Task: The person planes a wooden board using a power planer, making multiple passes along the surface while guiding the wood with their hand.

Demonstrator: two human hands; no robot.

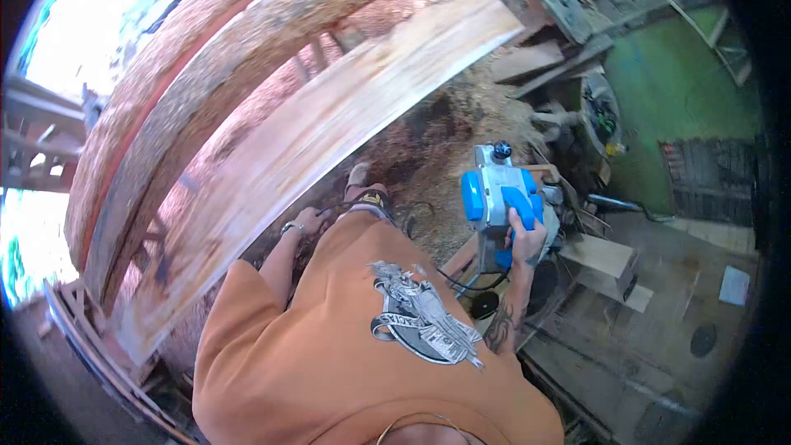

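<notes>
My right hand is wrapped round the handle of a blue and silver power planer, held out to the right of my body. A black cord runs from the tool back toward my waist. On the other side, my left hand, with a bracelet at the wrist, is low beside my thigh near the edge of a long pale plank. Its fingers seem curled at a dark cord, but what they hold is too small to tell. The plank lies diagonally across the view.
Thick rough-edged slabs lie beyond the plank. Shavings cover the ground. At the right are a cut wooden block, a cluttered round container and a green surface.
</notes>
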